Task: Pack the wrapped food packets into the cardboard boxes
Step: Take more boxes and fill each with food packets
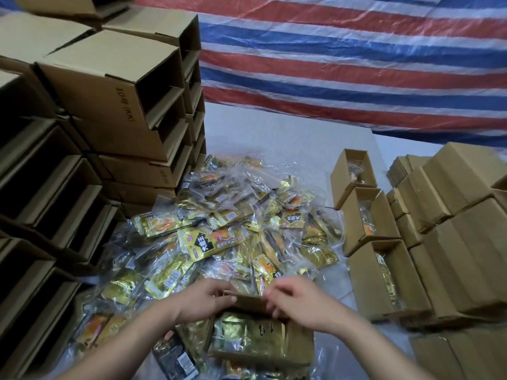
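An open cardboard box sits low in the middle, filled with gold-wrapped packets. My left hand grips its far flap at the left corner, thumb on the flap's near face. My right hand curls its fingers over the same flap on the right. A big heap of gold and clear wrapped food packets lies on the table beyond the box.
Stacks of empty open boxes rise on the left. Three filled open boxes stand in a row on the right, with closed boxes beside them. A striped tarp hangs behind the white table.
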